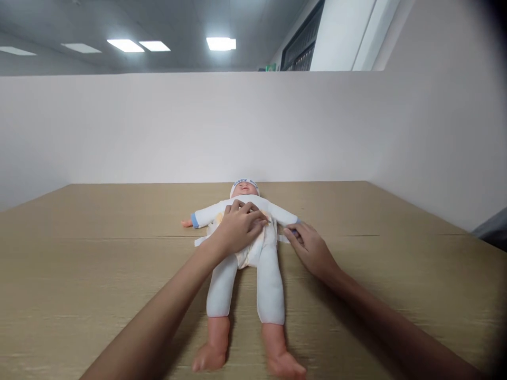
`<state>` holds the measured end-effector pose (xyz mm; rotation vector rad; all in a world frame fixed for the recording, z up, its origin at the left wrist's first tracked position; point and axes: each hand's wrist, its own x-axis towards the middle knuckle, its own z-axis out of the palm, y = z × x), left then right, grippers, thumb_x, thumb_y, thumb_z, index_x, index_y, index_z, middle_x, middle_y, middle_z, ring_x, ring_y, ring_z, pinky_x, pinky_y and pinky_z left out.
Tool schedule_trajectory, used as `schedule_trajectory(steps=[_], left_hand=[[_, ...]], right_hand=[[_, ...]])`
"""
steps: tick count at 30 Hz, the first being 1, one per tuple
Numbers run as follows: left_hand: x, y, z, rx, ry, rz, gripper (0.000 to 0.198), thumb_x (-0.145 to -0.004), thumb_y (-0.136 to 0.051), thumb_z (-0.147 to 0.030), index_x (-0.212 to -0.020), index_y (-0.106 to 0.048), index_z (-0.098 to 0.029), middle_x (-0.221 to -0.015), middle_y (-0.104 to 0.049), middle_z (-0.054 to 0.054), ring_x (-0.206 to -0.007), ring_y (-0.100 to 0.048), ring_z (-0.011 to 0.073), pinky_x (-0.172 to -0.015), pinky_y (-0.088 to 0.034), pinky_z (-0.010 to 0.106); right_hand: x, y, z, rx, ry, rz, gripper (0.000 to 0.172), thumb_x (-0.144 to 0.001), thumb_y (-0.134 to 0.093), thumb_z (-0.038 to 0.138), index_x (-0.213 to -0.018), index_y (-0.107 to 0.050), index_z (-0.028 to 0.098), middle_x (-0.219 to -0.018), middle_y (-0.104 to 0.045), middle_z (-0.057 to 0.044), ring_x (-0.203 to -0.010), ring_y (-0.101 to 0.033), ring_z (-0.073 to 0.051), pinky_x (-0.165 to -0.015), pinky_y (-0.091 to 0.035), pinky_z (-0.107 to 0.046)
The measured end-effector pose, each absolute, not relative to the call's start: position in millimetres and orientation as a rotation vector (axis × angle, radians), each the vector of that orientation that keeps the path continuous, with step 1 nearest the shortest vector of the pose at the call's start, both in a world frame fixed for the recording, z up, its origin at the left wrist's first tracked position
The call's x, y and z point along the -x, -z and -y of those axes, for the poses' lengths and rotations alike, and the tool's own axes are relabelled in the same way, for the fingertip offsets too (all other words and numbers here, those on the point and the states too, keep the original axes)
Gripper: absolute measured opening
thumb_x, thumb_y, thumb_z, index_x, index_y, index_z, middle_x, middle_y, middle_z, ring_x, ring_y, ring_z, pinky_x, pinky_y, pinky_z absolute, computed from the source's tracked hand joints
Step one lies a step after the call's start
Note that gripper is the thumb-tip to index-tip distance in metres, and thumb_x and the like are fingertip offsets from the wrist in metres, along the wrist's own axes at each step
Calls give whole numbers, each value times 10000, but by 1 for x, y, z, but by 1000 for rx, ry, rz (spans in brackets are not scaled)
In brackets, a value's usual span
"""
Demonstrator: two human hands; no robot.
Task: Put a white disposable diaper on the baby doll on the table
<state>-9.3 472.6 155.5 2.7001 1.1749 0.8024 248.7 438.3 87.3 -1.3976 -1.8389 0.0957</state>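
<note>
A baby doll (271, 285) lies on its back, feet towards me, in a white suit with blue cuffs and a printed white cap (245, 182). A white patterned diaper (253, 256) is over its front between the legs. My left hand (242, 224) rests palm down on the diaper's front at the belly, fingers spread. Beside the diaper's right edge, my right hand (311, 245) has its fingers curled in at the doll's cuff, close to a white side tab (283, 238). It covers the doll's hand there; what it grips is hidden. Another tab (199, 241) sticks out on the left.
The doll lies on a wood-grain table (99, 295) with a seam across it. A pale partition (178, 126) stands behind the table, and a wall (443, 132) is on the right. Something dark (493, 229) sits at the right edge.
</note>
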Motion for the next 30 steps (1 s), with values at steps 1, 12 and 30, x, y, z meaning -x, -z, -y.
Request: schedule_trajectory(steps=[1,12,30], left_hand=[[7,-157,-472,-2690,-784,-1209,331,-1091,-518,-490,-1203,-788,-334,-1316,-723,39,-1214,-514,356,-1083,-437,563],[-23,-154,-480,-2701,-671,-1446,516,-848,-748,-694,-1199,-803,-318,-1265,-687,107,-1251,-535,408,-1086,-390,569],[-26,-142,-480,-2732,-700,-1486,607,-771,-763,-737,-1214,-791,-322,-1246,-664,110,-1204,-534,402,-1064,-382,552]], right_hand=[[-257,-82,-436,1440,-54,1853,397,-1097,-488,559,-996,-718,250,-1053,-770,-105,-1036,-690,-319,-977,-512,-470],[-269,-70,-446,1794,-269,1625,394,-788,-756,634,-868,-649,263,-688,-620,17,-678,-619,-224,-666,-421,-334],[-240,-94,-448,1359,-734,1448,519,-853,-626,721,-638,-515,261,-609,-390,45,-592,-357,-158,-579,-299,-321]])
